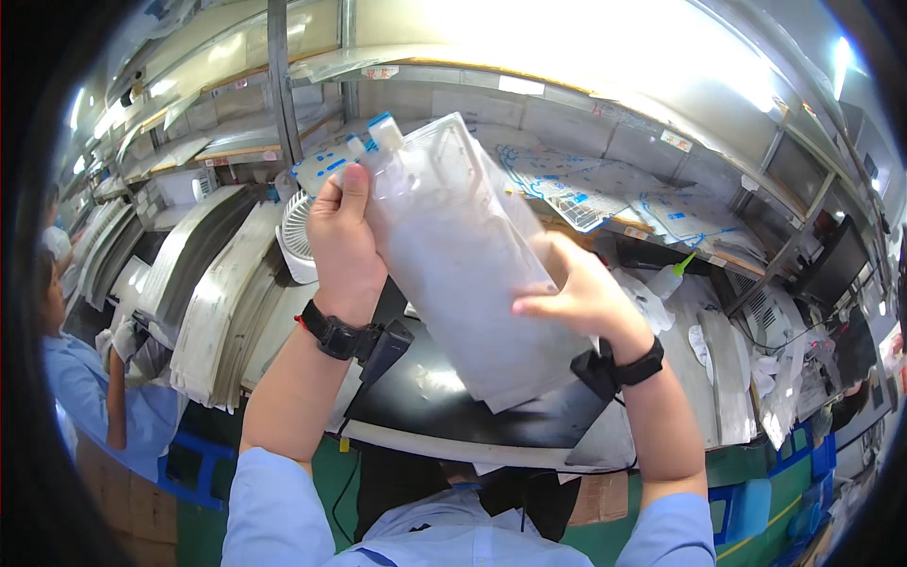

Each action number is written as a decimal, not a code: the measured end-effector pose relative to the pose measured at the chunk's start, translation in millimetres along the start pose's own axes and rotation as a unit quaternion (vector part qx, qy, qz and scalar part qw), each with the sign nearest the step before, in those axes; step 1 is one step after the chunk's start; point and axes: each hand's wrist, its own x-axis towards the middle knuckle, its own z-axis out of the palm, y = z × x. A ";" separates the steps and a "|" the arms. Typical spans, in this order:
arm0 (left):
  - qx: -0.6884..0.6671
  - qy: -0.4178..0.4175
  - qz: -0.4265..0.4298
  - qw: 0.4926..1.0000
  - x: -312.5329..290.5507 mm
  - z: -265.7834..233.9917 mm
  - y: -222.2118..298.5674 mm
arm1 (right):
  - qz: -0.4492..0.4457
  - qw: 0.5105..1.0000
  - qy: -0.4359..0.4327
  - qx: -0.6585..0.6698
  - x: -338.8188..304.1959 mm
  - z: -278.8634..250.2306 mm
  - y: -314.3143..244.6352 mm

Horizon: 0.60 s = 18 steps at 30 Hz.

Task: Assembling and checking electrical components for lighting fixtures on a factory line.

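A flat bundle of milky, translucent plastic sheets (453, 274) is held up at a tilt over the bench. At its upper left corner stick out white tabs with blue ends (384, 130). My left hand (348, 227) grips that corner, the thumb laid over the edge beside the tabs. On the right edge, my right hand (576, 293) is closed around the sheets, its thumb on the front face. One sheet's corner juts out past the others behind my right fingers. Both wrists wear black bands with small black boxes.
Below the sheets lies a black bench top (406, 402). A white fan (297, 236) stands left, near stacks of grey sheets (222, 312). On the right are a squeeze bottle with a green nozzle (667, 281) and more stacks. Blue-marked sheets (567, 180) cover the shelf. A co-worker (113, 378) sits left.
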 end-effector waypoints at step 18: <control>0.456 -0.433 -0.182 0.756 -56.3 -56.8 4.2 | -0.057 0.957 -0.127 -0.254 -41.5 26.8 37.8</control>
